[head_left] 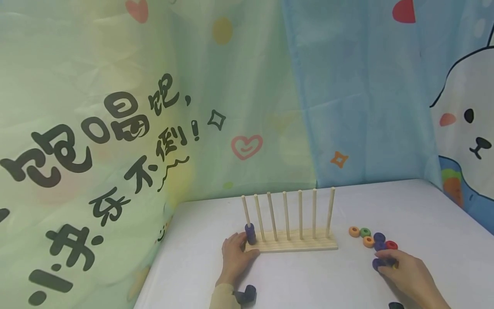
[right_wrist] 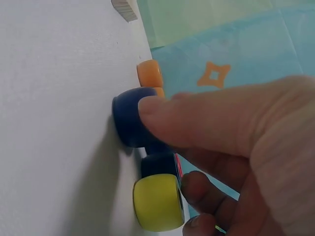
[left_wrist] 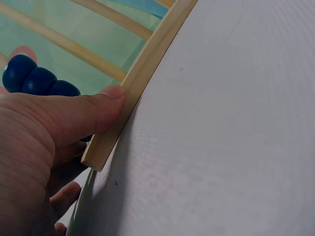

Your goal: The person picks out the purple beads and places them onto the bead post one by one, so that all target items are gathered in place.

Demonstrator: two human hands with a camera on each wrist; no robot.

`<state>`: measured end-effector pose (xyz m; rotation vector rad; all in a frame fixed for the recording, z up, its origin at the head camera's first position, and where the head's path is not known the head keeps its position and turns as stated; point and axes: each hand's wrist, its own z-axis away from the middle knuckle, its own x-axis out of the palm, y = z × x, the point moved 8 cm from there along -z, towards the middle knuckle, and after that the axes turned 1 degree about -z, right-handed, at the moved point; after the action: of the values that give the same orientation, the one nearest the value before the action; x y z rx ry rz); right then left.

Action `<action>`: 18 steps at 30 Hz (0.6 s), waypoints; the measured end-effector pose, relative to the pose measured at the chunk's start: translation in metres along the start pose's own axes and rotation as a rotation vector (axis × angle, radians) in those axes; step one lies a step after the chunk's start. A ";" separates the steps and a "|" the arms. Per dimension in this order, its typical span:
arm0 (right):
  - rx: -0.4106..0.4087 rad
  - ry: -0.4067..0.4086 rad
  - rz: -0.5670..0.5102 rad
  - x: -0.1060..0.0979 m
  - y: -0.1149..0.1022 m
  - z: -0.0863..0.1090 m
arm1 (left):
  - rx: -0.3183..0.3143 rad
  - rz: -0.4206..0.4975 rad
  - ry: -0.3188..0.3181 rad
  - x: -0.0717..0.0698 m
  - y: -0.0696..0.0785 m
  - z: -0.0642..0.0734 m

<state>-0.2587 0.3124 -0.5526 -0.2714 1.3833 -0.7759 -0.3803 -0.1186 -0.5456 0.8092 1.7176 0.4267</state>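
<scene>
A wooden peg rack (head_left: 295,244) with several upright pegs stands on the white table. Blue beads (head_left: 250,234) are stacked on its leftmost peg. My left hand (head_left: 236,255) holds the left end of the rack's base, thumb (left_wrist: 110,98) on the front edge and fingers partly hidden behind. At the right, my right hand (head_left: 405,268) pinches a blue bead (right_wrist: 133,118) between thumb and fingers, close over the table. Beside those fingers lies a yellow bead (right_wrist: 158,202), mostly covered by the hand in the head view.
Loose beads lie right of the rack: orange (head_left: 354,231), green (head_left: 365,232), blue (head_left: 379,237) and red (head_left: 391,245) among them. Behind the table (head_left: 308,279) hangs a printed curtain (head_left: 247,86). A dark wrist-camera piece (head_left: 247,295) sits by the left sleeve (head_left: 224,297).
</scene>
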 end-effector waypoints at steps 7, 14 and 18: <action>-0.038 -0.024 0.039 0.001 -0.002 -0.001 | -0.004 -0.002 -0.001 -0.001 0.000 0.000; -0.097 -0.013 0.097 0.001 -0.009 -0.003 | -0.001 -0.002 0.004 -0.001 0.001 0.000; -0.098 -0.005 0.095 0.001 -0.012 -0.001 | -0.007 0.001 0.000 -0.001 0.001 0.000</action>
<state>-0.2641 0.3033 -0.5463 -0.2820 1.4216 -0.6293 -0.3802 -0.1184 -0.5445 0.8043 1.7148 0.4332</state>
